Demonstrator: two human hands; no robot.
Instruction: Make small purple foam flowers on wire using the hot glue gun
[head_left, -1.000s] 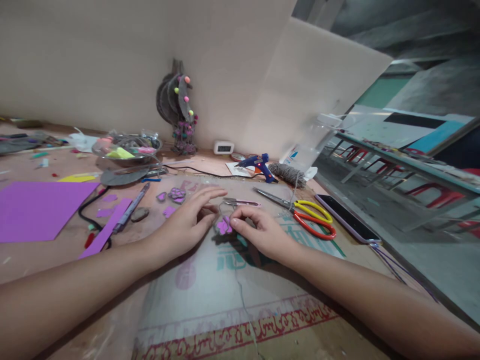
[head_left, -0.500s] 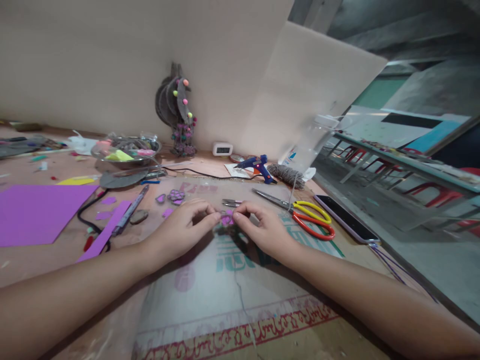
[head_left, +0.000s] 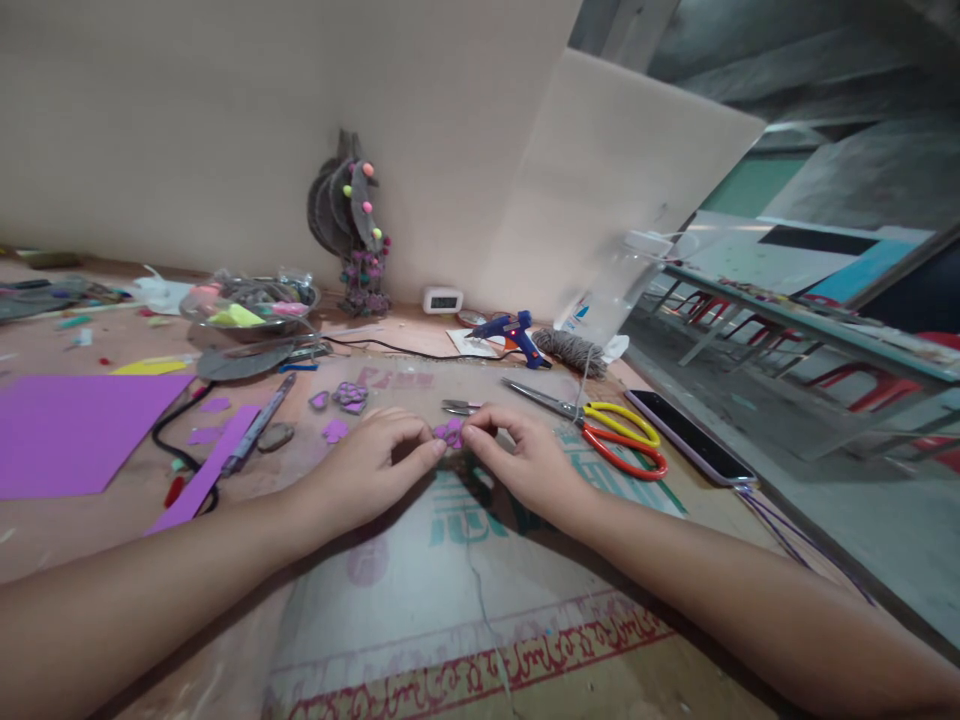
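Between my two hands is a small purple foam piece (head_left: 449, 433) with a dark outline on it, over the plastic-covered work surface (head_left: 420, 590). My left hand (head_left: 386, 455) pinches its left edge, thumb against fingertip. At its right edge, my right hand (head_left: 517, 450) is closed in the same way. Small snips (head_left: 459, 407) lie just behind the fingertips. Left of my left hand rest a purple flower with grey outlining (head_left: 350, 396), a small outlined petal (head_left: 319, 400) and a plain purple cutout (head_left: 334, 430).
Large scissors (head_left: 622, 440) and a phone (head_left: 690, 437) lie to the right. Farther back are a blue glue gun (head_left: 510, 332), grey yarn (head_left: 570, 352), a bottle (head_left: 607, 290) and a small clock (head_left: 442, 300). Purple sheet (head_left: 82, 430), pen (head_left: 259, 425) and bowl (head_left: 251, 305) are left.
The view has shifted very slightly. The purple piece between my fingertips shows a little more clearly; both hands keep nearly the same place and pinch.
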